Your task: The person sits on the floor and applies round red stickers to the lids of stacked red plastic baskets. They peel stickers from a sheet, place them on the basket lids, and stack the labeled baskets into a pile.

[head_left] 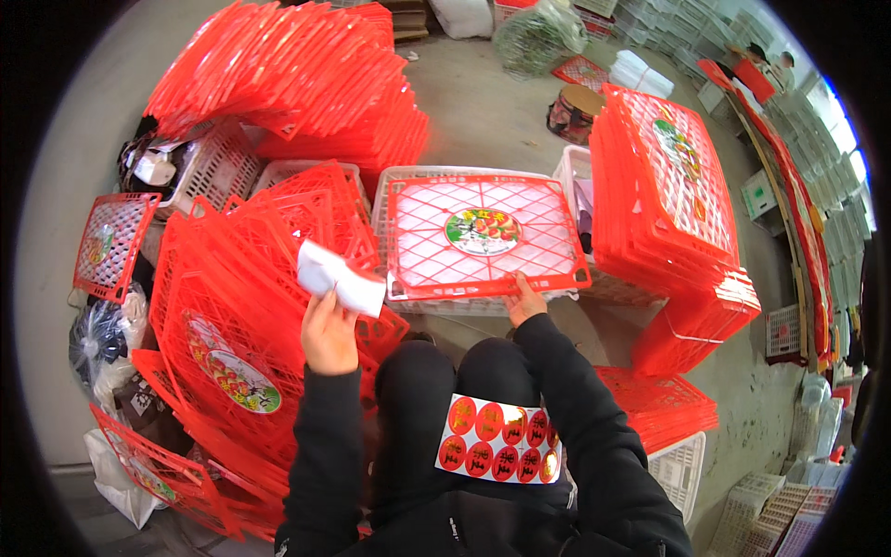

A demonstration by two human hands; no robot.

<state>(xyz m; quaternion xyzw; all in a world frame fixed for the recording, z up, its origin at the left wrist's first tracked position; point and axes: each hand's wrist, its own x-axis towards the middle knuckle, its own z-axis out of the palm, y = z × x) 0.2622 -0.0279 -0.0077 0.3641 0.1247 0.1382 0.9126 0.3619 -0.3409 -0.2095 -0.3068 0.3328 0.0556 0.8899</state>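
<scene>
My left hand [330, 335] pinches a folded white sheet of paper [341, 278], slightly blurred, above the leaning red lids. Before me a red plastic lattice crate lid [424, 237] lies flat on a white crate [480, 172], with white material showing through its openings. An oval label with printed fruit [483, 232] sits at the lid's middle. My right hand [525, 303] grips the lid's near edge, right of centre. Across my lap rests a sheet of round red-and-gold stickers [498, 438], touched by neither hand.
Red lattice lids [230, 334] lean in a loose heap at left, below a tall stack [278, 69]. More stacked lids [668, 167] stand at right. Beyond are a round stool [583, 103], a plastic-wrapped bundle [539, 38] and a long bench [786, 174] with people at its far end.
</scene>
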